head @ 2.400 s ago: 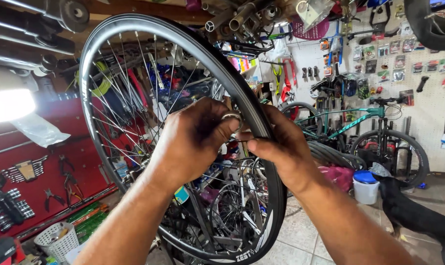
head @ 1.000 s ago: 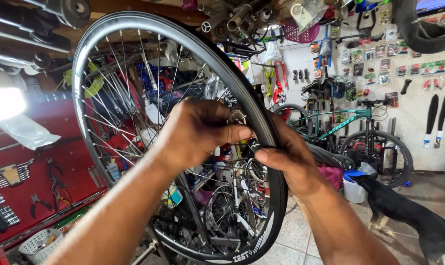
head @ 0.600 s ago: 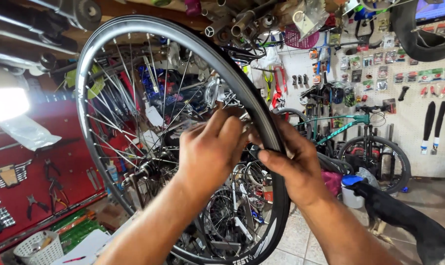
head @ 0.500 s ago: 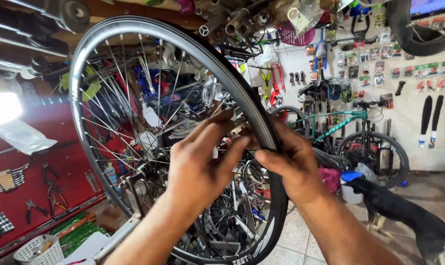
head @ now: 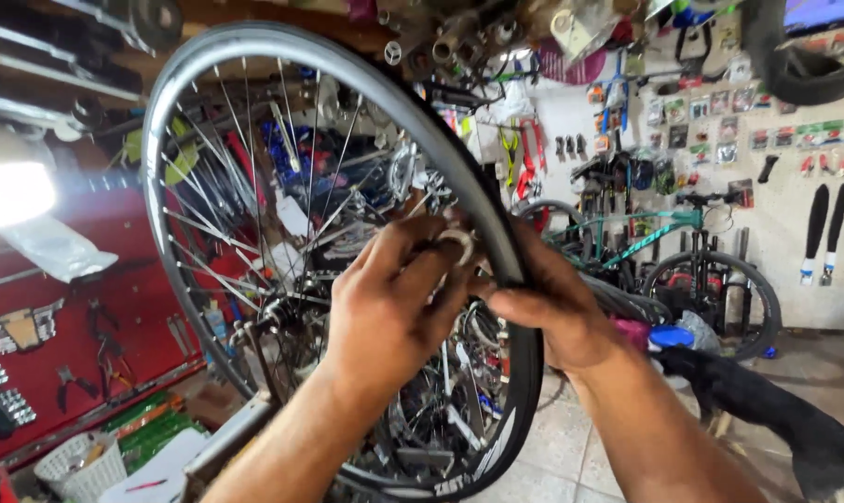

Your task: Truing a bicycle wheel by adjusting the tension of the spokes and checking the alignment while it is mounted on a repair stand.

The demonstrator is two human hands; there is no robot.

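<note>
A spoked bicycle wheel [head: 254, 56] with a silver rim and a black tyre stands upright in front of me, filling the left and middle of the view. My left hand [head: 389, 303] grips the rim and tyre at the wheel's right side, with a small metal ring [head: 455, 240] at its fingertips. From the right, my right hand [head: 552, 312] pinches the black tyre [head: 524, 373] at the same spot. The fingertips of both hands nearly touch there.
A red tool board [head: 77, 317] with hanging tools covers the left wall under a bright lamp [head: 7, 191]. A teal bicycle [head: 683, 251] stands at the back right. A white basket [head: 73, 466] sits low left. Parts hang overhead.
Both hands have stayed on the same stretch of rim, with small shifts of the fingers. The view has swayed slightly.
</note>
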